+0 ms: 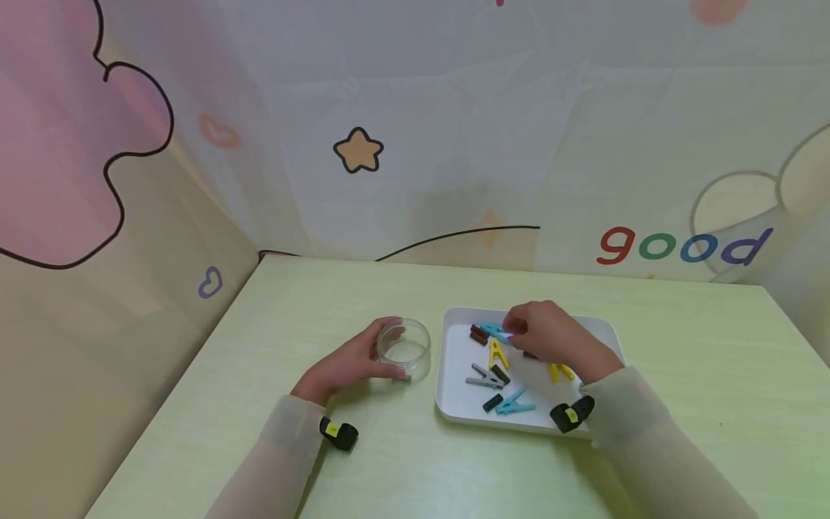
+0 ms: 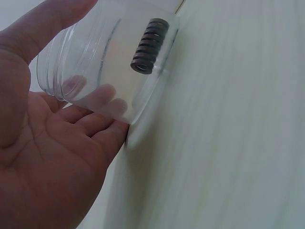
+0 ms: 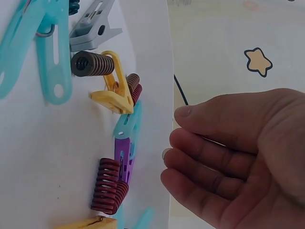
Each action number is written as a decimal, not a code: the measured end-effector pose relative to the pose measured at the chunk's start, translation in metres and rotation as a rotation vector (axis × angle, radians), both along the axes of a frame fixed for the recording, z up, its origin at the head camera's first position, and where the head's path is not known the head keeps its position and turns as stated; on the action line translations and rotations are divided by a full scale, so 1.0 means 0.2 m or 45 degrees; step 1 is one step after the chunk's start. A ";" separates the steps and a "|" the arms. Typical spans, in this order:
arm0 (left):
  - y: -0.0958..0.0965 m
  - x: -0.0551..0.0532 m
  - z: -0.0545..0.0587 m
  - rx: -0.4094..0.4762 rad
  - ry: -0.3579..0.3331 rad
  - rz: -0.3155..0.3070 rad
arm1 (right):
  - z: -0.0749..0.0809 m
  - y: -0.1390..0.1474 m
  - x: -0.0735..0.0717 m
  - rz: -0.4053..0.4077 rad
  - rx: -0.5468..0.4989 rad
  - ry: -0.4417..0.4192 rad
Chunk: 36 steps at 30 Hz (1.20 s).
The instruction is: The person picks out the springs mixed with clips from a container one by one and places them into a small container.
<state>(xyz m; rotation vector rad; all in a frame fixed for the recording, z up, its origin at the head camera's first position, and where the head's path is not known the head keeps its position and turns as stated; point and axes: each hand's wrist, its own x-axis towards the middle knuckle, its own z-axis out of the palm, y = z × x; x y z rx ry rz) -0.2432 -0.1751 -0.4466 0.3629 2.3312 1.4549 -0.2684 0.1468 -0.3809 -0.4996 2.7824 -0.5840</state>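
My left hand point(image 1: 353, 364) grips a clear round jar point(image 1: 418, 353) from its left side, thumb on the near side and fingers behind. Inside the jar, against its base, lies a dark coil spring point(image 2: 150, 46). Over the far part of a white tray point(image 1: 454, 404) hovers my right hand point(image 1: 545, 331), its fingers loosely bent. In the right wrist view nothing shows between thumb and fingers. Below it lie a purple clothespin point(image 3: 123, 157), a blue clothespin point(image 3: 125, 126) and dark red springs point(image 3: 106, 186).
The tray also carries yellow clothespins point(image 1: 497, 355), a grey clothespin point(image 1: 485, 378), another blue clothespin point(image 1: 515, 405) and several dark springs point(image 1: 493, 403). A pale green table point(image 1: 389, 468) bears everything. Behind it hangs a printed backdrop point(image 1: 421, 144).
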 end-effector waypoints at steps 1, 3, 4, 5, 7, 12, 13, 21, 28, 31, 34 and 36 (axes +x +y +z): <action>0.00 0.00 0.00 -0.009 0.001 0.004 | 0.00 0.00 0.00 0.000 0.002 -0.004; 0.00 0.00 0.00 -0.013 0.004 0.007 | 0.00 0.00 0.00 -0.003 0.009 -0.014; 0.00 0.00 0.00 -0.017 0.001 0.011 | -0.01 0.01 -0.01 -0.009 0.013 -0.018; 0.00 0.00 0.00 -0.020 0.002 0.012 | -0.01 0.01 -0.01 -0.008 0.014 -0.021; 0.00 0.00 0.00 -0.020 0.009 0.008 | -0.01 0.02 -0.01 -0.009 0.015 -0.028; 0.01 0.00 0.00 -0.027 0.017 0.004 | -0.02 0.03 -0.01 -0.009 0.022 -0.048; 0.00 0.00 0.00 -0.027 0.019 0.002 | -0.02 0.03 -0.02 -0.009 0.027 -0.052; 0.00 -0.01 0.00 -0.033 0.023 -0.007 | -0.02 0.03 -0.03 -0.010 0.045 -0.091; 0.00 -0.01 0.00 -0.012 0.018 0.006 | -0.03 0.04 -0.03 -0.001 0.082 -0.120; 0.00 0.00 0.00 -0.019 0.018 0.010 | -0.03 0.05 -0.03 0.010 0.095 -0.126; 0.00 0.00 0.00 -0.022 0.020 0.008 | -0.04 0.05 -0.04 0.018 0.112 -0.127; 0.00 0.00 0.00 -0.025 0.018 0.011 | -0.04 0.05 -0.04 0.024 0.122 -0.131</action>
